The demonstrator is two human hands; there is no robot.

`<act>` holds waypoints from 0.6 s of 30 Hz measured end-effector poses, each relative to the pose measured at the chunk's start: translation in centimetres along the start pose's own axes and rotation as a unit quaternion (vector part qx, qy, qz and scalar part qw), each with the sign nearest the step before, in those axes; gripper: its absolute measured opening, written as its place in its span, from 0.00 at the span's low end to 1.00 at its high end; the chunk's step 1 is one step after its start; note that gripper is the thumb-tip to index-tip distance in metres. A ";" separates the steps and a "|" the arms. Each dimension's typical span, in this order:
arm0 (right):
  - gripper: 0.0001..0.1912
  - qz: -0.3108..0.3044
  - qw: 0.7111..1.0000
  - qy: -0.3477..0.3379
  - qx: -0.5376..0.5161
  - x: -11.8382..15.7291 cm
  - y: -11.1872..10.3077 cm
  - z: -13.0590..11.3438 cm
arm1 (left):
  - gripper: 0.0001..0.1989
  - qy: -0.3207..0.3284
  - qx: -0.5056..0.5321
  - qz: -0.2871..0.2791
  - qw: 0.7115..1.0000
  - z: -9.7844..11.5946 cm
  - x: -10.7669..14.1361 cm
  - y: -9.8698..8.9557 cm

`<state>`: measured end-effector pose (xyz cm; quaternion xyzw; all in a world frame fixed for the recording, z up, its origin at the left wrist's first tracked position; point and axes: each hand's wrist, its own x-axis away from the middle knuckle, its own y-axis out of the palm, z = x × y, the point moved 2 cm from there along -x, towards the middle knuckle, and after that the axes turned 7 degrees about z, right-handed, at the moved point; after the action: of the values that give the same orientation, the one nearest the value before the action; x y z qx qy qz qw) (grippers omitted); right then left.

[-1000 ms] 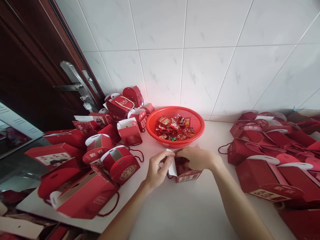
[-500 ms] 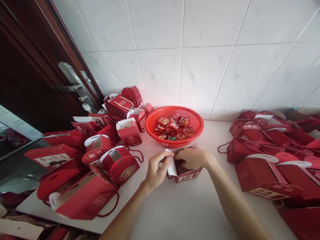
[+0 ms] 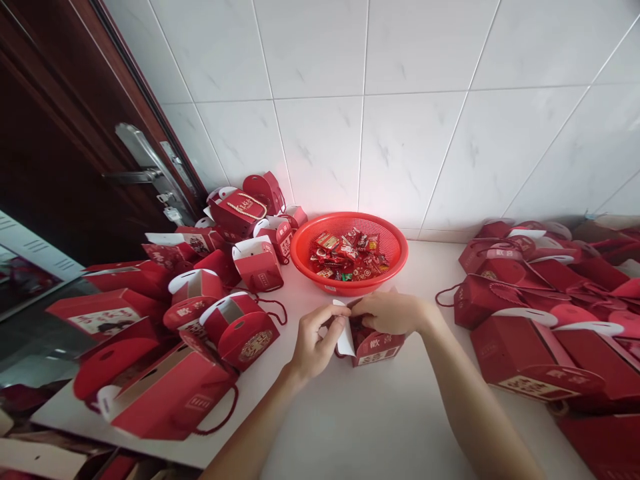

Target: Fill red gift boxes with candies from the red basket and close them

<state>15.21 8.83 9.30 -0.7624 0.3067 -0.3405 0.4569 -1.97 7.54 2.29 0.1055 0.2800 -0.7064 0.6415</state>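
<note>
A small red gift box (image 3: 376,347) with printed characters stands on the white table in front of me, its top partly covered by my hands. My left hand (image 3: 317,337) pinches the box's white-backed side flap (image 3: 345,338) between thumb and fingers. From the right, my right hand (image 3: 393,312) reaches over the top, fingers curled onto the box's upper edge and flaps; its fingertips are partly hidden. Just behind the box sits a red plastic basket (image 3: 350,285) holding wrapped candies (image 3: 350,252).
Many red gift boxes (image 3: 170,393) crowd the table's left side, some open on top, with cord handles. More red boxes (image 3: 520,353) fill the right side. A tiled wall (image 3: 320,147) rises behind, and a dark door with a metal handle (image 3: 140,175) is at the left.
My right hand has come up out of the box to its top edge. The near rounded flap with characters now stands up at the front. My left hand stays at the side flap.
</note>
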 end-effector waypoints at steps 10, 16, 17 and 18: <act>0.15 -0.021 0.998 -0.014 -0.063 -1.7 0.9 1.0 | 0.12 -0.006 0.017 -0.005 1.000 -0.1 -0.1 0.1; 0.19 -0.071 0.991 -0.038 -0.104 -0.5 -0.3 0.4 | 0.11 -0.004 0.020 0.011 1.000 0.0 -0.1 -0.1; 0.18 -0.070 0.990 -0.044 -0.112 0.2 -0.7 0.2 | 0.11 -0.007 0.019 0.014 1.000 0.0 0.0 0.0; 0.16 -0.065 0.990 -0.048 -0.116 0.9 -1.1 0.1 | 0.11 -0.012 0.018 0.017 1.000 0.0 0.0 0.0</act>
<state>15.94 8.61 10.51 -0.8442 0.2717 -0.2947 0.3560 -2.01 7.58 2.29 0.1136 0.2575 -0.7018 0.6544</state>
